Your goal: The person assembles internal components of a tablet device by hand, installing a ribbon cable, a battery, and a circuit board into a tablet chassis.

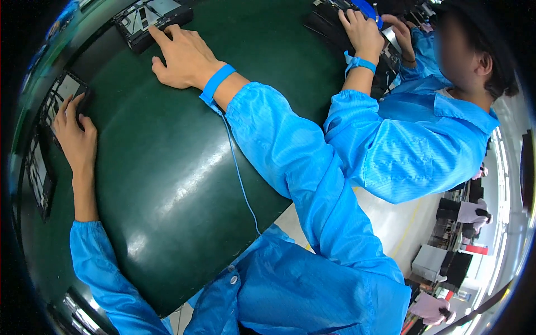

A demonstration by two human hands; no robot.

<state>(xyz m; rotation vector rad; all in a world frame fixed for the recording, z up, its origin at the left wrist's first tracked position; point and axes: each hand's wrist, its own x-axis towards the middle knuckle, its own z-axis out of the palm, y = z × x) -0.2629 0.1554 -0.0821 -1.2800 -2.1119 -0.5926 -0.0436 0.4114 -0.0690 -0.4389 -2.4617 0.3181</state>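
My left hand lies over a dark-framed flat electronic device at the far left. Its fingers are spread, with their tips on the device's near part. Toward the top, my right hand reaches to the near edge of another opened device, which shows pale panels and black strips inside. The fingers are stretched and the thumb stands apart; whether the fingertips press on the frame is hard to tell. A blue wrist strap with a thin cord circles my right wrist.
A third dark device lies at the left rim of the green tabletop. To the right, a co-worker in a blue smock has a hand at black parts and a blue item. Other people are farther off.
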